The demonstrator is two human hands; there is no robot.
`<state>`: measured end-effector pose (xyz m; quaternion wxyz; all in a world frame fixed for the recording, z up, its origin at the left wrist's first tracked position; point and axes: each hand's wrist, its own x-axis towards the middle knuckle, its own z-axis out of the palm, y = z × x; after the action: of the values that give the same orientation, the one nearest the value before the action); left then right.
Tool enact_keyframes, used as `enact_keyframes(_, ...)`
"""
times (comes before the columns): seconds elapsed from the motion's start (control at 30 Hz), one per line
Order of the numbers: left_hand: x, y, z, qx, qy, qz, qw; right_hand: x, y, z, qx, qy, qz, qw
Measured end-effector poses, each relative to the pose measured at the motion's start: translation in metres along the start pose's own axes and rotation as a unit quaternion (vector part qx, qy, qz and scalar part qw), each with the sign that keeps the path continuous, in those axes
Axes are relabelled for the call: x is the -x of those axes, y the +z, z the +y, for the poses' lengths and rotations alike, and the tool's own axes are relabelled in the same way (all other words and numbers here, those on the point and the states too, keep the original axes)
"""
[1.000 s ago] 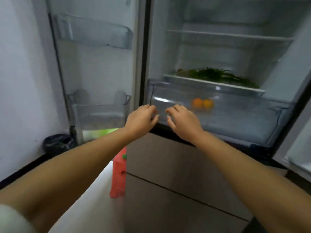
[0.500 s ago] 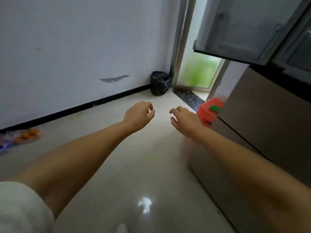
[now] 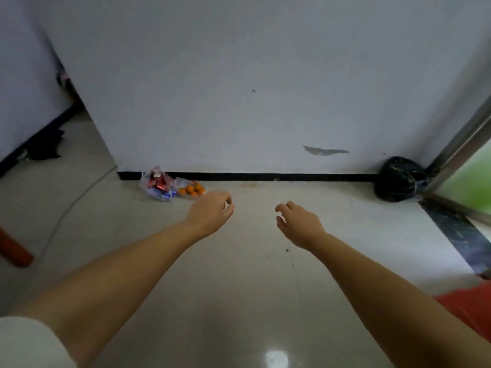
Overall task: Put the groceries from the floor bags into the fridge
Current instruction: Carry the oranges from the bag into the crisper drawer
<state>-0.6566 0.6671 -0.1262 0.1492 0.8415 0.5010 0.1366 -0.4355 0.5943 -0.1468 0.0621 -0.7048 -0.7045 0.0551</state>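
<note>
Fingers on the left hand (image 3: 210,212) and right hand (image 3: 300,224) hang loose, holding nothing. Two clear bags, oranges (image 3: 191,190) and cans (image 3: 158,185), sit by the wall, not yet fetched.

Pale tiled floor (image 3: 239,301) by the white wall.
At the black baseboard (image 3: 265,177) lie a bag of cans (image 3: 158,185), a bag of oranges (image 3: 191,190) just beside it, and a black bag (image 3: 398,183) far right.
</note>
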Motion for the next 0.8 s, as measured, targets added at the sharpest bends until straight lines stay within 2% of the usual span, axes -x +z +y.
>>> enact_keyframes(0.2,-0.040,-0.029,-0.107,0.005,-0.093,-0.002,0.996,-0.110,0.018,-0.072,0.008,-0.080,-0.044,0.996)
enact_keyframes(0.33,-0.082,-0.026,-0.153,0.012,-0.134,-0.015,0.991,-0.190,0.026,-0.079,0.024,-0.103,-0.077,0.991)
enact_keyframes(0.57,-0.173,-0.039,-0.231,0.038,-0.212,0.007,0.977,-0.334,0.042,-0.087,0.028,-0.138,-0.120,0.983)
enact_keyframes(0.8,-0.250,-0.046,-0.315,0.065,-0.254,-0.001,0.965,-0.468,0.075,-0.137,0.043,-0.173,-0.176,0.968)
